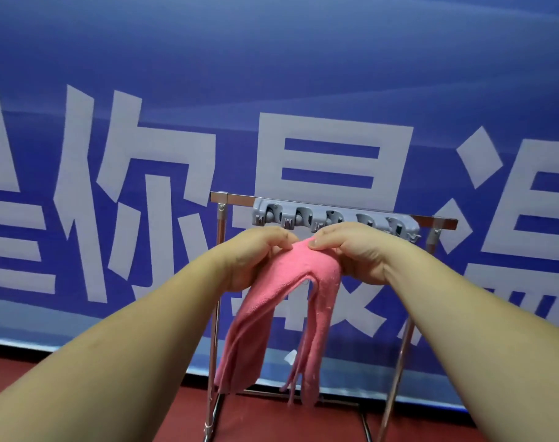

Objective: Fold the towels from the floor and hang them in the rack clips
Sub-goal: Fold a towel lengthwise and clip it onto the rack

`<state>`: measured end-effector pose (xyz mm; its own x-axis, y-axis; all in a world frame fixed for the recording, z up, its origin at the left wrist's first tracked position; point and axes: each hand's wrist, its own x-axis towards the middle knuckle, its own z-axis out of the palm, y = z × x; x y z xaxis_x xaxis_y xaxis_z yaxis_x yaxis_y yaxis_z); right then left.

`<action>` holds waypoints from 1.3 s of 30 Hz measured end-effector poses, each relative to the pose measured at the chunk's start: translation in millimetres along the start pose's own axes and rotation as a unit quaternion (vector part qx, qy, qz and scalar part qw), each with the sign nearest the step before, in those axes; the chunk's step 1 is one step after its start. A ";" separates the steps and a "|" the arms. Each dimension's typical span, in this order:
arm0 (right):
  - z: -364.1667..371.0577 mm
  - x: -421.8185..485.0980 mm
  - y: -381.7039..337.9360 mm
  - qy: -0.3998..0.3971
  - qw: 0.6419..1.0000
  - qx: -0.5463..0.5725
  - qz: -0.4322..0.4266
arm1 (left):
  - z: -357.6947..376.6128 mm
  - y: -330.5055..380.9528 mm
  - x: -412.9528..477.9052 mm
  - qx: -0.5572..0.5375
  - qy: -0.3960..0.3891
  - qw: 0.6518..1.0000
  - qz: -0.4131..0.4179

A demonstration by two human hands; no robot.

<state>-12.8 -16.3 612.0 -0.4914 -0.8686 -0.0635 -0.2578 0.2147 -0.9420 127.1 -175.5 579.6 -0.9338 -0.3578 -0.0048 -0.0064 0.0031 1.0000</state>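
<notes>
Mid-frame, left hand [255,253] and right hand [351,250] pinched folded pink towel [290,301] at clip bar [335,218], likely for clipping.

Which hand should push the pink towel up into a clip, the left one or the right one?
Probably the right hand: its thumb pinches the pink towel at the top of its fold, just under the middle clip of the grey clip strip. The left hand grips the fold beside it.
</notes>
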 end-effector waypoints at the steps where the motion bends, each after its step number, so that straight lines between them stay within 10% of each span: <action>1: 0.2 11.5 0.3 0.003 1.000 -0.009 -0.002 | -9.6 -0.5 6.9 0.005 0.007 1.000 -0.001; 20: 43.7 200.8 -27.7 0.216 0.937 -0.230 -0.149 | -126.9 11.0 140.2 0.041 0.217 0.974 0.055; 26: 57.2 217.1 -13.1 0.275 0.808 -0.499 -0.150 | -123.5 -14.8 158.9 0.186 0.318 0.925 0.092; 35: 62.9 197.0 -4.6 0.225 0.771 -0.563 -0.197 | -124.6 -28.0 117.6 0.327 0.199 0.906 0.182; 39: 64.2 190.9 -7.2 0.203 0.814 -0.516 -0.170 | -112.3 -27.0 107.3 0.396 0.204 0.879 0.167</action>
<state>-51.4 -212.4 585.5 -0.4258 -0.7825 0.4544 -0.8958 0.4355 -0.0894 67.2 -318.8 552.7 -0.7262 -0.5176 0.4525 -0.1542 0.7640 0.6266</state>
